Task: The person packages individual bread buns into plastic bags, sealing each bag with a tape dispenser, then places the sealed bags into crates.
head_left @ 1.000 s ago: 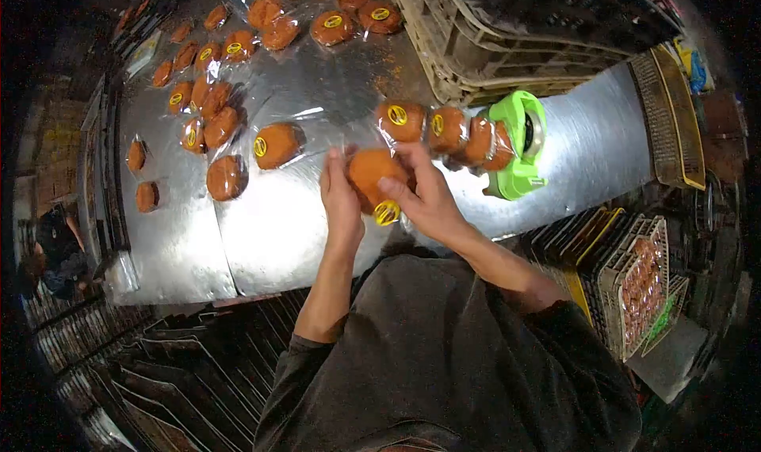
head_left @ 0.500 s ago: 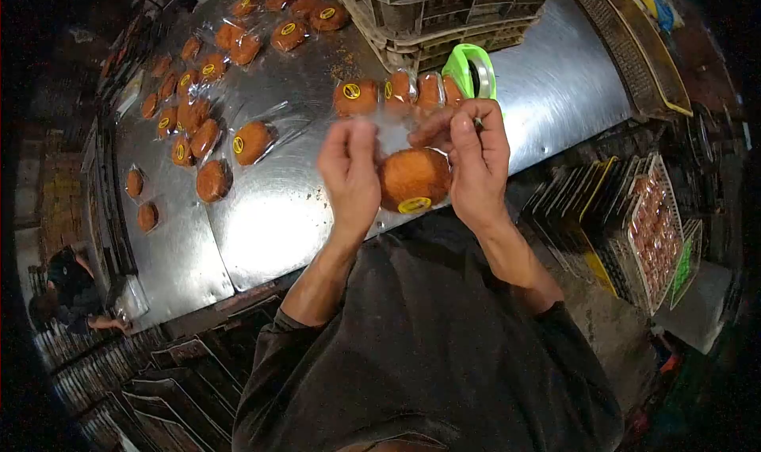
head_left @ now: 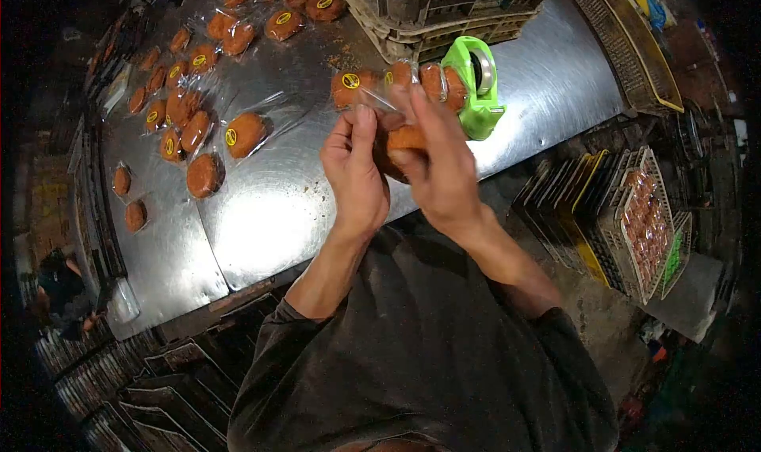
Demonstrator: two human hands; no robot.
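Bun held up between both hands, over the tabletop near its edge.
Left hand's fingers clasp it, probably steadying it; right hand's blurred fingers overlap it, grip unclear; tape dispenser stands handily far right.

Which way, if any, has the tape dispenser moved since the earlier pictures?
No: against the crate, the tape dispenser keeps its place; the camera's view shifted.
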